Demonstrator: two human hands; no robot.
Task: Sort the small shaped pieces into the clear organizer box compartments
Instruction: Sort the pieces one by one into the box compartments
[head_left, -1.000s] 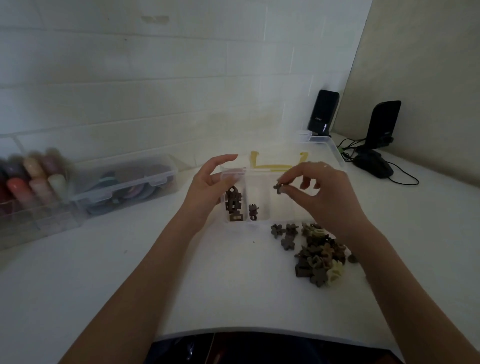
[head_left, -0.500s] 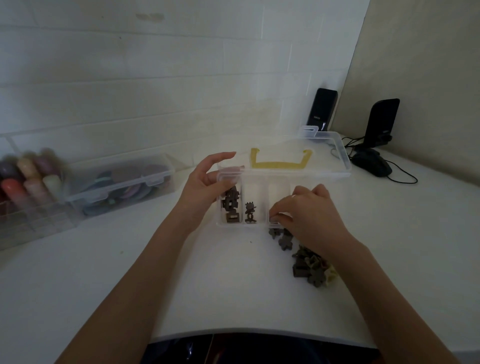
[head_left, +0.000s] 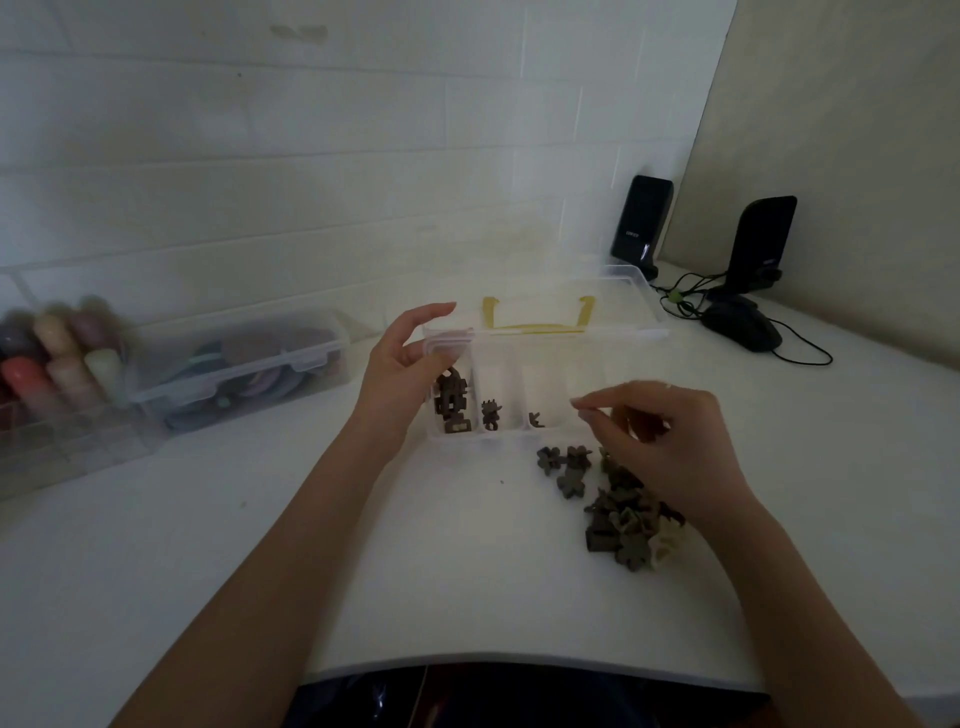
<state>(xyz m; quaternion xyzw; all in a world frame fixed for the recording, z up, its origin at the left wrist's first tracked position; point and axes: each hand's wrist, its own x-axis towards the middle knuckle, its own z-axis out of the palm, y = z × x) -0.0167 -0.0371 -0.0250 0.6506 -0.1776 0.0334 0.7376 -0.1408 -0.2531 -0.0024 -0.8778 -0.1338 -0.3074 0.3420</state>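
The clear organizer box (head_left: 524, 439) sits mid-table with its lid (head_left: 613, 317) raised behind it, a yellow handle (head_left: 535, 326) on the lid. Several brown pieces (head_left: 451, 397) fill its left compartment, one figure (head_left: 490, 414) stands in the second, and one small piece (head_left: 535, 419) lies in the third. My left hand (head_left: 402, 371) holds the box's left end. My right hand (head_left: 662, 441) hovers over the box's right front with fingers loosely curled and nothing seen in them. A heap of brown and cream pieces (head_left: 618, 506) lies right of the box.
A clear latched box (head_left: 234, 364) of coloured items and a clear rack (head_left: 57, 374) of coloured objects stand at the left. Two black speakers (head_left: 641, 221) (head_left: 761, 241), a black mouse (head_left: 740, 325) and cables sit at the back right. The table's front edge (head_left: 519, 662) is close.
My right hand carried a brown piece down to the box, left it in the third compartment and has drawn back to the right. My left hand stayed on the box.
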